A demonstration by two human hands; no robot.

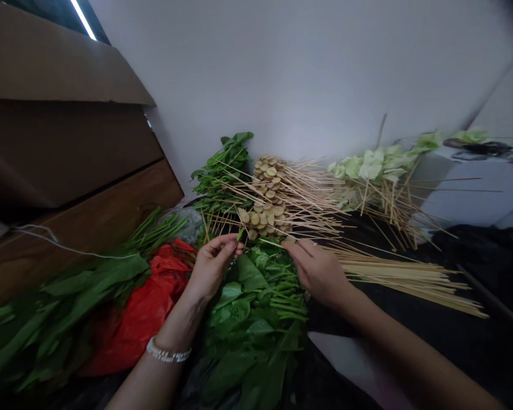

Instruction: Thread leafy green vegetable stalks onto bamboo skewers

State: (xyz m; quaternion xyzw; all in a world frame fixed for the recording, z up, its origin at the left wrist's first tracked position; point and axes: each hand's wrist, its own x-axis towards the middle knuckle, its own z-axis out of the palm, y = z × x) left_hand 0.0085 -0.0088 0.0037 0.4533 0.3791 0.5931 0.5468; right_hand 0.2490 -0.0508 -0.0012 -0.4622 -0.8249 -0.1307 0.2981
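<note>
My left hand [214,265] is closed in a pinch on a small green stem [240,233]. Opposite it, my right hand [318,270] grips a bamboo skewer [271,243], whose free end points left toward the stem. A gap shows between skewer and stem. Below both hands lies a pile of leafy greens [250,319], with cut stems along its right side. Just beyond my fingers are skewered round pale slices [267,216], stacked against the wall. To the right of my right hand, a bundle of loose skewers [410,276] rests on a black surface.
Skewered leafy greens [224,171] lean at the back, and skewered pale green leaves [376,164] stand at back right. On the left are a red plastic bag [147,310], more long greens [68,319] and a cardboard box [60,148]. A white wall [290,74] closes the far side.
</note>
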